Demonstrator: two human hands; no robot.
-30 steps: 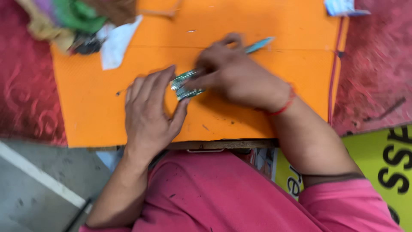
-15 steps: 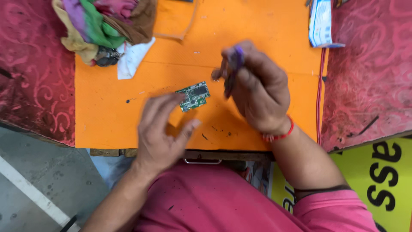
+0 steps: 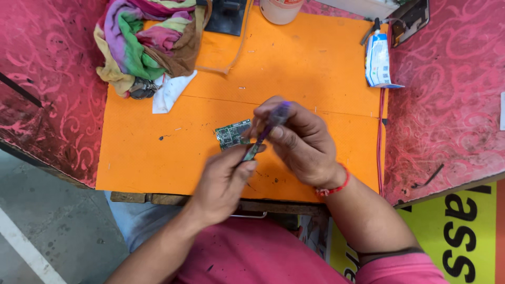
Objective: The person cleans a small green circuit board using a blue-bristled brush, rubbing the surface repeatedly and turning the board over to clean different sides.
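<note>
The right hand is closed around a thin purple tool, and the left hand pinches the tool's lower tip. A small green circuit board lies flat on the orange mat, just beside both hands, to their left.

Two bare hands, left hand and right hand. One small green circuit board. One thin purple-handled tool. One orange mat. One bundle of multicoloured cloth. One white rag. One white and blue packet. One white tub. One red wrist thread.
</note>
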